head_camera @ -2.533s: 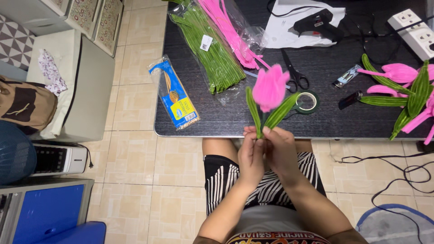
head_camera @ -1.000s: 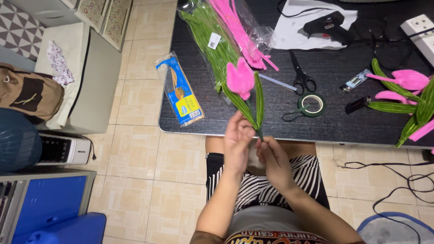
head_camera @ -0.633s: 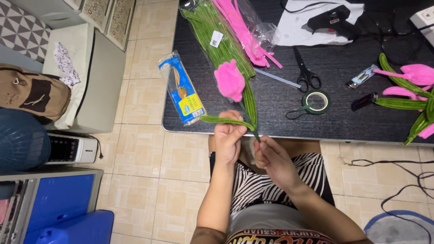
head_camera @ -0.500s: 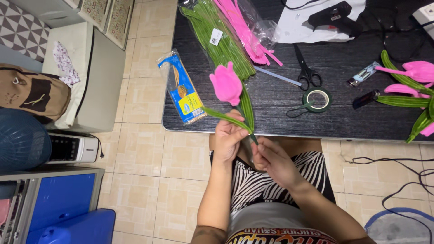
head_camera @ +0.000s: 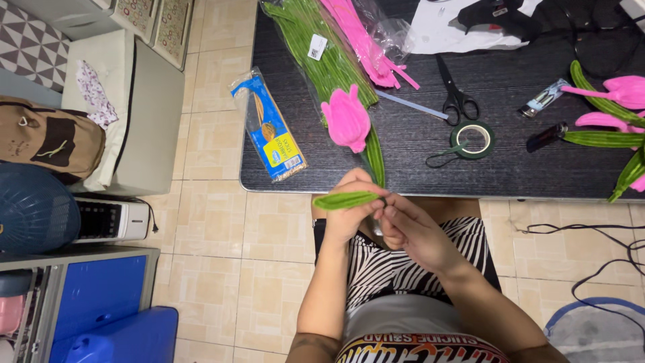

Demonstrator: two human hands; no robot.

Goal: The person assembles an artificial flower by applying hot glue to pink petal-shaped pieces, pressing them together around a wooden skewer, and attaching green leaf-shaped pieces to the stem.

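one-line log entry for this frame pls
left hand: holds pink tulip stem, green leaf | right hand: pinches stem | scissors, tape roll: table

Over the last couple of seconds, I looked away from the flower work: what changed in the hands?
The pink pipe-cleaner tulip tipped from upright to leaning left and away over the black table. One green leaf swung down and now sticks out sideways by the left hand. Both the left hand and the right hand stayed closed on the stem. The scissors and green tape roll did not move.
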